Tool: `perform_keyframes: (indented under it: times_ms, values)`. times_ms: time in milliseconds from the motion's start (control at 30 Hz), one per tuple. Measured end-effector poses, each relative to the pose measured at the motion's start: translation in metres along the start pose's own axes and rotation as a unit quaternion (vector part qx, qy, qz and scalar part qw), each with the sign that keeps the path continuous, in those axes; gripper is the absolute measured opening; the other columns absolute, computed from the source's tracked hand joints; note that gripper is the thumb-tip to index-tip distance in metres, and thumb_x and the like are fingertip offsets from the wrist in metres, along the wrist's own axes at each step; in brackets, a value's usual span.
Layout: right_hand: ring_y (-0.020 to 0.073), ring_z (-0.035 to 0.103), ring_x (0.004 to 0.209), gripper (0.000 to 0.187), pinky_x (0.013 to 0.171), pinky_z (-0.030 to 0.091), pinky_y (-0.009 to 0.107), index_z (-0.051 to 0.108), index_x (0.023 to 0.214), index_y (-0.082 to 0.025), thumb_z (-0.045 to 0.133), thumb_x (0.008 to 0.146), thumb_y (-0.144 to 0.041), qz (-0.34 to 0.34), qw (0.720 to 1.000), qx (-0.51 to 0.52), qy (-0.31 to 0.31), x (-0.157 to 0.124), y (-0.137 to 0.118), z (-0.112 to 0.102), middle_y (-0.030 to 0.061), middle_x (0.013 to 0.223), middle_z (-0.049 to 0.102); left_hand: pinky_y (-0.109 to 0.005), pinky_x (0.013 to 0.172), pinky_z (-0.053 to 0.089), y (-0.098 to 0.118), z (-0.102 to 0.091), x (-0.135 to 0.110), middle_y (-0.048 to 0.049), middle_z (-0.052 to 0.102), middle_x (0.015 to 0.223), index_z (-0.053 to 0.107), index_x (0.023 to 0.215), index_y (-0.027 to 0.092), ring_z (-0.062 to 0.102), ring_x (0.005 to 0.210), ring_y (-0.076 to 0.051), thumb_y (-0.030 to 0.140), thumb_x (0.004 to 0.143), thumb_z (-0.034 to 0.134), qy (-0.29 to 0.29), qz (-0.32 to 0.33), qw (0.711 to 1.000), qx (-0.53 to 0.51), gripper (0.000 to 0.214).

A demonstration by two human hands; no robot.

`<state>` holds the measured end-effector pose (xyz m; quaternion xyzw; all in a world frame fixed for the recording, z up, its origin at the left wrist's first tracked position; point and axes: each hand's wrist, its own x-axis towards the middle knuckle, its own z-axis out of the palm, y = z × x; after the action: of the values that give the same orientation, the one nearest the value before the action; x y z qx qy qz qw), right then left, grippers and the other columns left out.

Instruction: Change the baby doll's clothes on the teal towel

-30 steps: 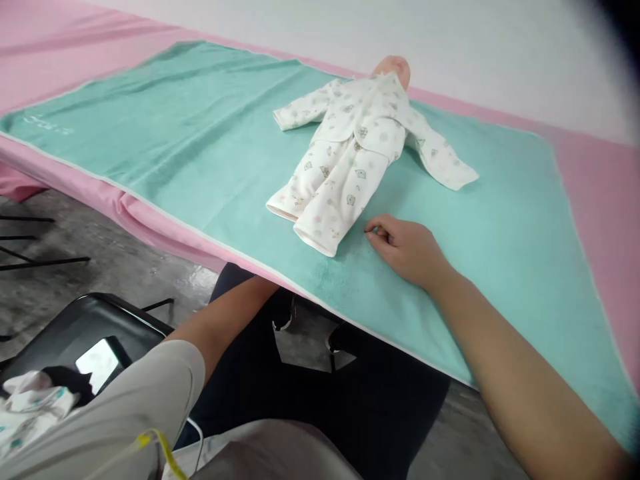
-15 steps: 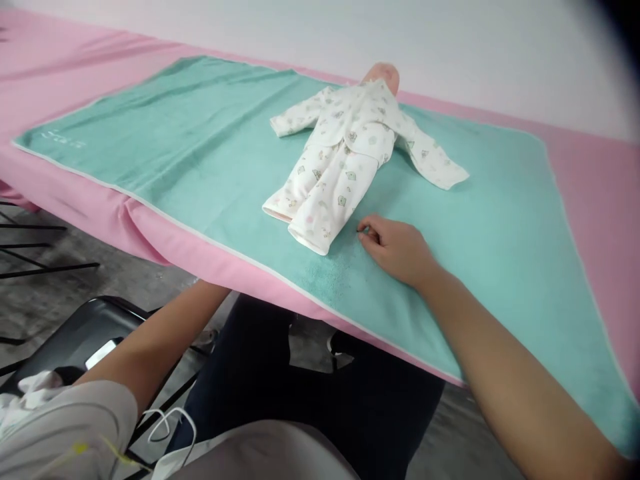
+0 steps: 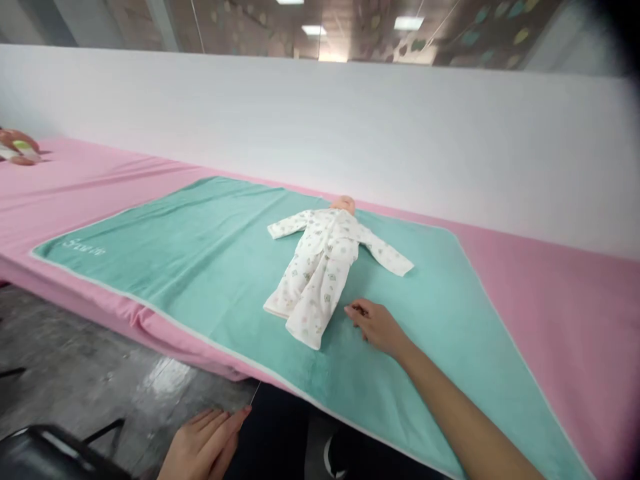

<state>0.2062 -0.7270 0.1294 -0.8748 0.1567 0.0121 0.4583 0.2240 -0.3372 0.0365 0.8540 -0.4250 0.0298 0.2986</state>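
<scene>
A doll [image 3: 343, 203] lies on its back on a green towel [image 3: 200, 267], dressed in a white printed baby jacket [image 3: 330, 233] and matching trousers [image 3: 325, 290]. Its sleeves are spread and its trouser legs point toward me. My right hand [image 3: 377, 327] rests on the towel just right of the trouser legs, apart from them, with its fingers curled in a pinch. What they hold, if anything, is too small to make out. Below the table's front edge is my left hand [image 3: 205, 443], fingers pressed together. A thin pale thread-like line runs upward from its fingertips.
A pink cloth [image 3: 560, 300] covers the table under the towel. Behind it stands a low white wall [image 3: 310, 120] with glass above. Another doll [image 3: 20, 148] is partly visible at far left. A black chair [image 3: 55, 453] stands on the grey floor at lower left.
My view has tilted upward, bringing the wall and glass into sight. My left hand has come out from under the table edge. The right hand stays beside the trousers, still pinched.
</scene>
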Motion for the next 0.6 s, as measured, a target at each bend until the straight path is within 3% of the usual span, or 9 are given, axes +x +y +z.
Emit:
perform_keyframes:
  times_ms: [67, 133, 167, 267, 367, 467, 533, 600]
  values:
    - [0.0115, 0.054, 0.046, 0.045, 0.044, 0.039, 0.023, 0.056, 0.090, -0.020, 0.042, 0.083, -0.062, 0.060, 0.993, 0.085, -0.047, 0.012, -0.005, -0.006, -0.0002, 0.068, 0.058, -0.033, 0.066, 0.050, 0.007, -0.022, 0.037, -0.0008, 0.070, 0.083, 0.055, 0.119, 0.040, 0.064, 0.074, -0.021, 0.017, 0.079, 0.050, 0.077, 0.063, 0.995, 0.007, 0.047]
    - [0.0153, 0.062, 0.056, 0.049, 0.045, 0.043, 0.023, 0.054, 0.100, -0.019, 0.043, 0.082, -0.063, 0.094, 0.971, 0.208, -0.072, 0.028, -0.010, -0.009, 0.0042, 0.078, 0.062, -0.034, 0.070, 0.050, 0.011, -0.043, 0.097, -0.0023, 0.069, 0.086, 0.062, 0.108, 0.035, 0.064, 0.080, -0.023, 0.023, 0.081, 0.049, 0.130, 0.055, 0.990, -0.009, 0.032]
    - [0.0169, 0.064, 0.064, 0.049, 0.048, 0.046, 0.024, 0.054, 0.104, -0.019, 0.045, 0.082, -0.062, 0.096, 0.955, 0.272, -0.066, 0.036, -0.013, -0.009, 0.0068, 0.085, 0.063, -0.033, 0.070, 0.050, 0.012, -0.051, 0.132, -0.0027, 0.068, 0.085, 0.064, 0.103, 0.032, 0.063, 0.079, -0.022, 0.027, 0.083, 0.048, 0.123, 0.038, 0.991, -0.032, 0.026]
    - [0.0170, 0.063, 0.077, 0.046, 0.060, 0.054, 0.028, 0.052, 0.105, -0.019, 0.051, 0.081, -0.058, 0.070, 0.914, 0.398, 0.024, 0.063, -0.017, -0.004, 0.0098, 0.100, 0.061, -0.031, 0.077, 0.049, 0.014, -0.054, 0.238, -0.0046, 0.064, 0.107, 0.059, 0.110, 0.026, 0.060, 0.092, -0.020, 0.038, 0.085, 0.046, 0.071, -0.038, 0.987, -0.141, 0.030]
    - [0.0163, 0.061, 0.077, 0.045, 0.060, 0.054, 0.029, 0.050, 0.105, -0.021, 0.055, 0.078, -0.058, 0.053, 0.905, 0.409, 0.107, 0.083, -0.016, 0.003, 0.0079, 0.106, 0.059, -0.033, 0.083, 0.046, 0.010, -0.037, 0.317, -0.0112, 0.053, 0.125, 0.050, 0.121, 0.020, 0.055, 0.108, -0.025, 0.047, 0.077, 0.057, 0.063, -0.159, 0.949, -0.264, 0.052]
    - [0.0183, 0.060, 0.077, 0.051, 0.056, 0.053, 0.030, 0.050, 0.110, -0.023, 0.061, 0.074, -0.057, 0.042, 0.921, 0.369, 0.115, 0.092, -0.011, 0.007, 0.0077, 0.102, 0.060, -0.034, 0.075, 0.048, 0.001, -0.016, 0.355, -0.0132, 0.057, 0.118, 0.051, 0.116, 0.020, 0.059, 0.097, -0.026, 0.060, 0.073, 0.058, -0.016, -0.245, 0.891, -0.381, 0.059]
    - [0.0204, 0.061, 0.080, 0.054, 0.056, 0.053, 0.031, 0.049, 0.114, -0.024, 0.064, 0.073, -0.055, 0.022, 0.927, 0.360, 0.105, 0.093, -0.008, 0.007, 0.0076, 0.099, 0.061, -0.032, 0.068, 0.048, -0.003, -0.007, 0.365, -0.0116, 0.062, 0.106, 0.053, 0.103, 0.019, 0.061, 0.087, -0.024, 0.064, 0.072, 0.057, -0.048, -0.244, 0.867, -0.431, 0.054]
    - [0.0216, 0.061, 0.085, 0.053, 0.059, 0.053, 0.031, 0.048, 0.114, -0.024, 0.064, 0.073, -0.053, -0.006, 0.921, 0.380, 0.082, 0.091, -0.005, 0.004, 0.0072, 0.101, 0.062, -0.028, 0.061, 0.046, -0.006, 0.000, 0.365, -0.0075, 0.063, 0.090, 0.052, 0.089, 0.019, 0.060, 0.077, -0.021, 0.064, 0.070, 0.059, -0.054, -0.227, 0.865, -0.445, 0.049]
